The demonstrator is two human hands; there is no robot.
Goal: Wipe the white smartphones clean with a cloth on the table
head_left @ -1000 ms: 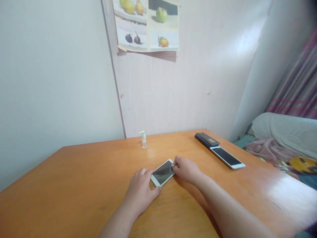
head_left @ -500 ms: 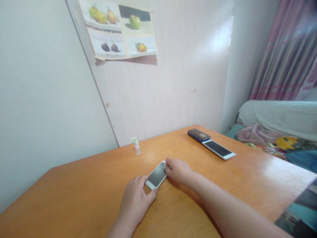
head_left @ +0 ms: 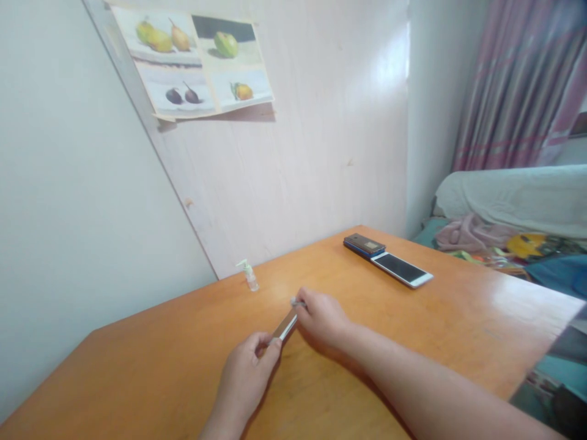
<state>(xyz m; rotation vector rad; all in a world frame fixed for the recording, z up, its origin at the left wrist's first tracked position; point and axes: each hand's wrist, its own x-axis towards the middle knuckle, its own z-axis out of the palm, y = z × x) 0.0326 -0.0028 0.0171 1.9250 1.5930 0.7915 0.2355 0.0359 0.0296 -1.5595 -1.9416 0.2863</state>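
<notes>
A white smartphone point(head_left: 287, 326) is tipped up on its side just above the wooden table, its narrow edge and a dark reflective face toward me. My left hand point(head_left: 250, 370) pinches its near end between thumb and fingers. At the far end, my right hand point(head_left: 318, 315) is closed around a small greyish-white wad point(head_left: 294, 301), perhaps cloth or tissue, and presses against the phone. Most of the wad is hidden by the fingers. Just beyond the hands a small clear pump bottle point(head_left: 251, 278) with a pale green top stands upright.
At the back right of the table point(head_left: 183, 348), a white tablet-like device point(head_left: 402, 269) lies face up, touching a dark brown cased item point(head_left: 365, 244) with a blue edge. A wall backs the table. A bed with bedding point(head_left: 513, 201) stands beyond its right edge.
The phone has been turned from lying face up to standing on its side. My left hand has closed more tightly on it. The camera view has shifted slightly.
</notes>
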